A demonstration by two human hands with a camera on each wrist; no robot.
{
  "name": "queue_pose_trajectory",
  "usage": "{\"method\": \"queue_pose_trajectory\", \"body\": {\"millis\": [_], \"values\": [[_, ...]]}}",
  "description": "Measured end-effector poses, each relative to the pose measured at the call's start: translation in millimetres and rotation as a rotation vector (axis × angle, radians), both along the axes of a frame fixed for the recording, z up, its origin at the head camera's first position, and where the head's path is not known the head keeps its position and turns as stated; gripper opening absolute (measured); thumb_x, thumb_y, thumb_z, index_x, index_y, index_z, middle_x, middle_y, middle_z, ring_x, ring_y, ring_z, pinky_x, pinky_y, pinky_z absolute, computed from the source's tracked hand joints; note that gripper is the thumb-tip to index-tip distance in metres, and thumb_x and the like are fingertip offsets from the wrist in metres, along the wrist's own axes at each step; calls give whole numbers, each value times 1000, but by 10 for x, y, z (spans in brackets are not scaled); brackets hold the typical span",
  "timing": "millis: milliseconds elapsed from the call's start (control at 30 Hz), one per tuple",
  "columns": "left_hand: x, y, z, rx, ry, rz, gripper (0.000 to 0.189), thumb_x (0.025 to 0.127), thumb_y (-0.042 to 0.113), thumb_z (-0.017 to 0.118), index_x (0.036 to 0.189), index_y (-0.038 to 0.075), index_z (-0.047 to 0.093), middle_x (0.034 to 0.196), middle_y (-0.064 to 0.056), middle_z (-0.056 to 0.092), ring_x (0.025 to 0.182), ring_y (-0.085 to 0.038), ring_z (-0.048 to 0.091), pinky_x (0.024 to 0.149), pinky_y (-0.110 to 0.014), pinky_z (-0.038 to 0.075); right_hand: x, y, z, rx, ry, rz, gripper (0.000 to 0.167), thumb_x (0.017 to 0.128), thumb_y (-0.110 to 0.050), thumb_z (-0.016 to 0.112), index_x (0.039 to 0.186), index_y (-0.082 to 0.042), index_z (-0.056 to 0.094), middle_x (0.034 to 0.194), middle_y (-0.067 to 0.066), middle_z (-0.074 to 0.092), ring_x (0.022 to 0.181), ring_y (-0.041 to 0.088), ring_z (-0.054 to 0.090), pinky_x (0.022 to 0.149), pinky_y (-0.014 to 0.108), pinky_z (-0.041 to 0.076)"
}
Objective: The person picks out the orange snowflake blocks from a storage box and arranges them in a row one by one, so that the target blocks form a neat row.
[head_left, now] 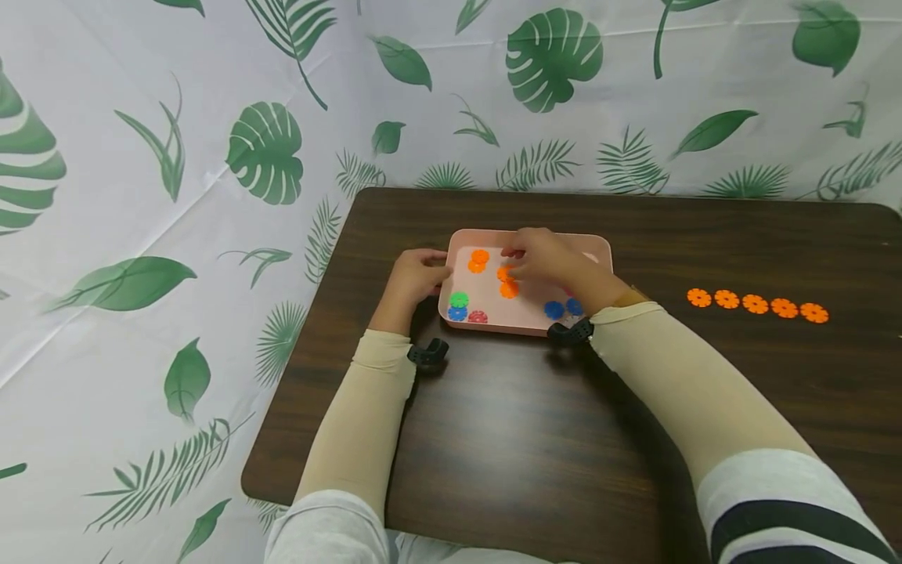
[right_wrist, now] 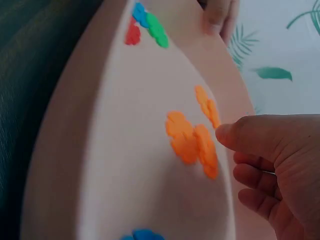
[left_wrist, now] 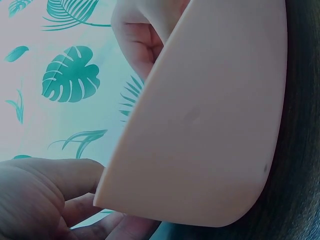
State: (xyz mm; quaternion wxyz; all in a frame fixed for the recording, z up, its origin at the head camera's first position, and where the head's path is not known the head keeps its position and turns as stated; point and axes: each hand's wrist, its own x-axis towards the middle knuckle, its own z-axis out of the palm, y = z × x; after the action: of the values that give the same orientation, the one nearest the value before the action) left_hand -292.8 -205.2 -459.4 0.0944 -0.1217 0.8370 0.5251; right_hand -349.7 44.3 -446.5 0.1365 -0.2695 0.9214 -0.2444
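My left hand (head_left: 416,276) grips the left rim of a shallow pink tray (head_left: 517,323), thumb over the edge and fingers against the outer side. Over the middle of the tray is my right hand (head_left: 546,257), its fingers loosely bent. In the right wrist view the right thumb (right_wrist: 240,135) comes close to orange notched discs (right_wrist: 182,137); whether it touches one I cannot tell. I see nothing held between those fingers. Two more orange discs (head_left: 479,258) lie at the tray's back left. A green disc (head_left: 459,299), a blue disc (head_left: 457,314) and a red disc (head_left: 478,317) sit in its front left corner.
Several orange discs form a row (head_left: 755,304) on the dark wooden table (head_left: 528,439), right of the tray. Blue discs (head_left: 553,310) lie in the tray's front right, partly hidden by the right wrist. A leaf-patterned sheet (head_left: 437,117) hangs behind the table and at its left.
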Motion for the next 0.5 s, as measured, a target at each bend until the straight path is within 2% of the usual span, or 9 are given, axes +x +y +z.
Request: {"method": "queue_pose_trajectory", "body": {"millis": [200, 500], "values": [[2, -4, -4, -3, 6, -4, 39, 95, 16, 75, 134, 9, 70, 117, -15, 68, 94, -28, 72, 83, -40, 63, 55, -71, -44, 47, -10, 20, 34, 91, -10, 75, 124, 0, 71, 118, 14, 67, 108, 30, 60, 104, 45, 51], [7, -17, -7, -2, 4, -4, 39, 96, 16, 75, 134, 10, 70, 117, -14, 69, 93, -27, 73, 83, -39, 63, 55, -104, -88, 126, 51, 73, 28, 91, -12, 75, 117, -1, 74, 111, 12, 65, 103, 30, 57, 99, 44, 51]]}}
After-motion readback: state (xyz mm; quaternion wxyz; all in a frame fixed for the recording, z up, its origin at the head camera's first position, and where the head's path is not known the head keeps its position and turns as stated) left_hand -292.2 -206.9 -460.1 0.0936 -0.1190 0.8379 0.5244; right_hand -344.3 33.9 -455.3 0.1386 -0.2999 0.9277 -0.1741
